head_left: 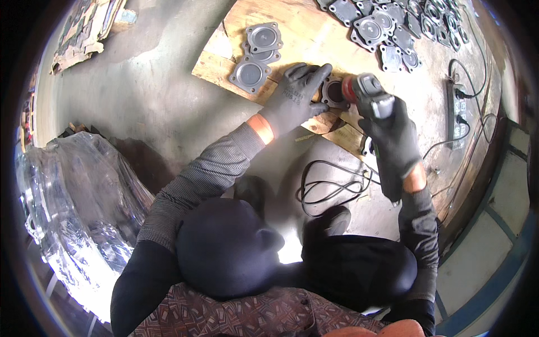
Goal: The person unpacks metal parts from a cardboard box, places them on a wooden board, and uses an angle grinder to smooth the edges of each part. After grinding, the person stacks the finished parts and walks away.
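My gloved right hand (397,132) is wrapped around an angle grinder (370,92); its red head end sits over the right edge of a grey metal flange plate (331,101). This plate has a dark round middle and lies on the wooden board (314,33). My gloved left hand (296,94) braces the plate's left side, thumb and forefinger at its edge. Left of that hand are several similar plates, among them one at the front (250,74) and one at the back (264,38). The grinder partly hides the worked plate, and its disc's contact cannot be made out.
Many more metal plates (393,36) are heaped at the far right. A power strip (459,115) with plugged-in cords lies at the right. Coiled black cable (337,182) rests on the floor between my feet and the board. Clear plastic sheeting (84,191) covers something at the left.
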A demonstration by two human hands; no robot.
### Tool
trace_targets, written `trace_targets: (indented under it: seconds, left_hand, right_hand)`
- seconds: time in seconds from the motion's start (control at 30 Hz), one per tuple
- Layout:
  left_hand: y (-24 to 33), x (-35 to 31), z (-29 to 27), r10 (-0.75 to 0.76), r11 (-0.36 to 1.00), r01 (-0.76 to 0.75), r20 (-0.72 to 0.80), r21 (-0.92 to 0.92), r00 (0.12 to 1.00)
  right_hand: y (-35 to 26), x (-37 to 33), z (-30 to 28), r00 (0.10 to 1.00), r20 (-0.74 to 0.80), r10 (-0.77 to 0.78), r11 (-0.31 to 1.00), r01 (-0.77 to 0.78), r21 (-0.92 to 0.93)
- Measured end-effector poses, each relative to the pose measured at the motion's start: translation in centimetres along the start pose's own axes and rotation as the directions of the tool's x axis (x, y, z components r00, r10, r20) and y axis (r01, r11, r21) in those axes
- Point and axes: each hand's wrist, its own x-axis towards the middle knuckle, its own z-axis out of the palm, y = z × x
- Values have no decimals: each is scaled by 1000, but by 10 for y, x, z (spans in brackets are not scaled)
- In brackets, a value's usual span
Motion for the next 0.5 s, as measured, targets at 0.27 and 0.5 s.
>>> trace_targets:
  seconds: [0.27,0.5]
  left_hand:
    - [3,-5,3,-16,1000,17,-40,8,999]
    - [6,4,-6,33,989,-27,-42,143,999]
  right_hand:
    - [-9,6,1,997,-70,25,997,-30,-66]
    - [10,-13,-10,993,-64,100,993,-95,76]
